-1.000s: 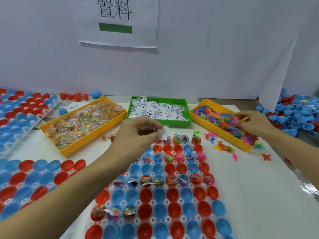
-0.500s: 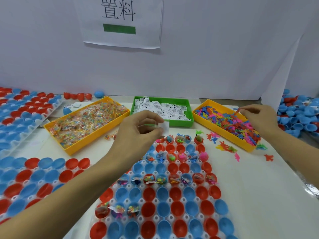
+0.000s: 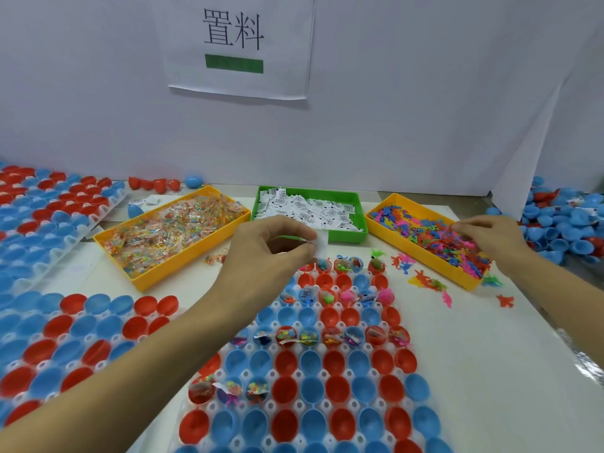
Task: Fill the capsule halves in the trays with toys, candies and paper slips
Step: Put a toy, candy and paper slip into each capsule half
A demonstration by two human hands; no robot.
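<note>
From the head camera, the left hand [image 3: 271,246] hovers above the far end of the middle capsule tray [image 3: 313,380], its thumb and forefinger pinching a small white paper slip [image 3: 323,248]; a thin green sliver also shows between those fingers, too small to identify. The right hand [image 3: 487,238] reaches into the yellow toy bin [image 3: 425,253] at far right, fingertips pinched together among the small coloured plastic toys [image 3: 421,230]; whether it holds one cannot be told.

The middle tray holds red and blue capsule halves in rows. Some rows already carry toys, candies and slips: the two farthest, one across the middle, and three halves at the near left. The rest lie empty.

Just beyond the tray sits the green bin of paper slips [image 3: 307,209]. To its left is the yellow bin of wrapped candies [image 3: 170,237]. A few loose toys [image 3: 428,282] lie on the table [image 3: 490,371] beside the toy bin. Another tray of empty halves [image 3: 65,338] lies at near left, a further one [image 3: 49,204] at far left. A heap of loose blue and red halves [image 3: 562,217] sits at far right. A printed sign [image 3: 235,44] hangs on the white wall.
</note>
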